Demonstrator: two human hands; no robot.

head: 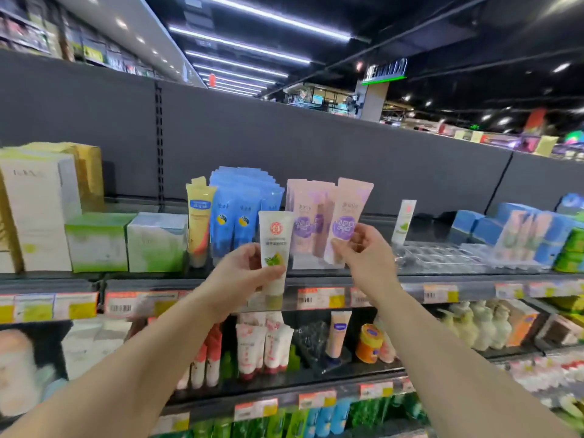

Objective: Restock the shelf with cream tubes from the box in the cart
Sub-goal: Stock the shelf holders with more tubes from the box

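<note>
The top shelf already carried rows of blue tubes and pink tubes, while the clear plastic tray to their right stood nearly bare, so restocking appeared partly done; the box and cart were out of view. The left hand pinched a white cream tube, cap down with a red seal and green leaf print, just before the shelf edge. The right hand gripped the front pink-and-purple tube between thumb and curled fingers, at the row

White cream tube, cap-down, before shelf
</note>
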